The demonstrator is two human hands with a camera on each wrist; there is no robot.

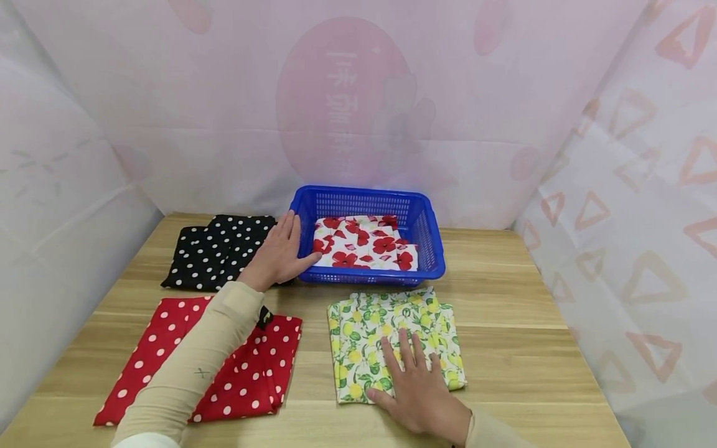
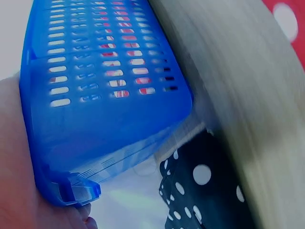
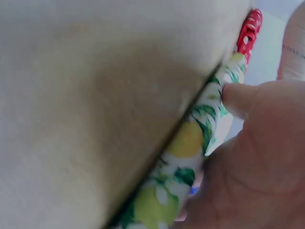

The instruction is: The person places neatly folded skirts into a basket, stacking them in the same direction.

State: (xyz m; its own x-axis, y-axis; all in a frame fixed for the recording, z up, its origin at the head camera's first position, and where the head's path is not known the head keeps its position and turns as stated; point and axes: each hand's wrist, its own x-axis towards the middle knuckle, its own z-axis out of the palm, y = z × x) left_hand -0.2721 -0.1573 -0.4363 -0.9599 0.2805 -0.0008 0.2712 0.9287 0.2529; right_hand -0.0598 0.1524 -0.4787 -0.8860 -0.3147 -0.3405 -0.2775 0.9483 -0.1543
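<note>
A blue plastic basket [image 1: 370,278] with slotted walls stands at the back of the table, a folded white cloth with red flowers [image 1: 364,242] inside it. My left hand [image 1: 282,249] rests on the basket's left rim, fingers straight and thumb reaching over the near corner; the left wrist view shows the basket's wall [image 2: 109,114] close up beside the palm. On a folded lemon-print cloth [image 1: 358,348] in front of the basket, my right hand [image 1: 417,389] lies flat with fingers spread. The right wrist view catches that cloth's edge [image 3: 186,140] under the thumb.
Left of the basket lies a folded black cloth with white dots [image 1: 210,255], partly behind the left hand. Nearer, a red polka-dot cloth [image 1: 257,379] lies under the left forearm. Printed fabric walls [image 1: 224,155] enclose the wooden table [image 1: 515,373] at the back and sides.
</note>
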